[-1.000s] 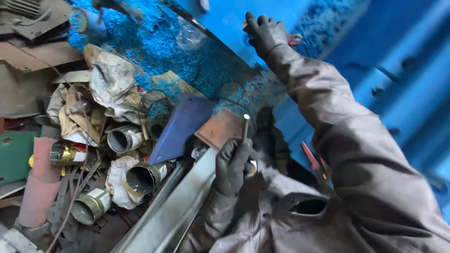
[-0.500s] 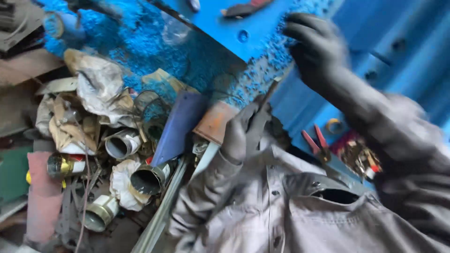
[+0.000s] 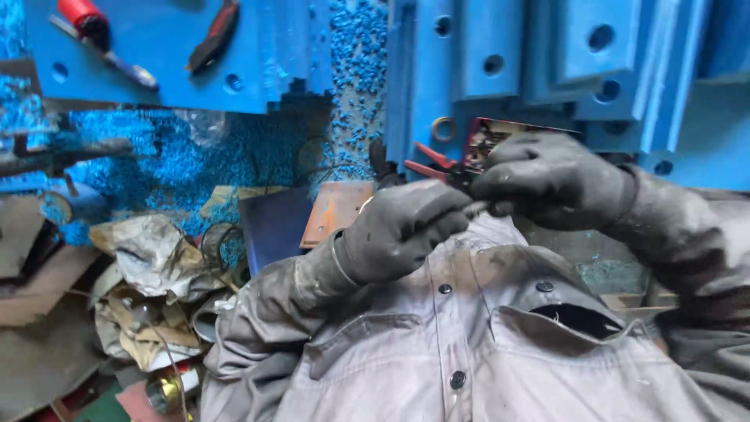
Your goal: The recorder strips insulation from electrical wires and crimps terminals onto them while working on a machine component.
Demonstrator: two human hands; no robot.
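Both hands are meeting at centre: left hand [image 3: 402, 234] at nine o'clock of right hand [image 3: 551, 181], pliers [image 3: 437, 162] lying just behind at twelve.

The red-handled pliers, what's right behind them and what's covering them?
Behind the red-handled pliers stands the blue drilled metal plate with a brass ring. The grey-gloved right hand covers their jaw end, so that part cannot be seen.

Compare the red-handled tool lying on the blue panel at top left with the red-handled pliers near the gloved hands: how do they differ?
The red-handled tool lies in full view on the blue panel, far from both hands; the red-handled pliers sit right beside the right hand, partly hidden. The tool shows one thick round red grip and a metal shaft; the pliers show two thin splayed handles. Both have red grips.
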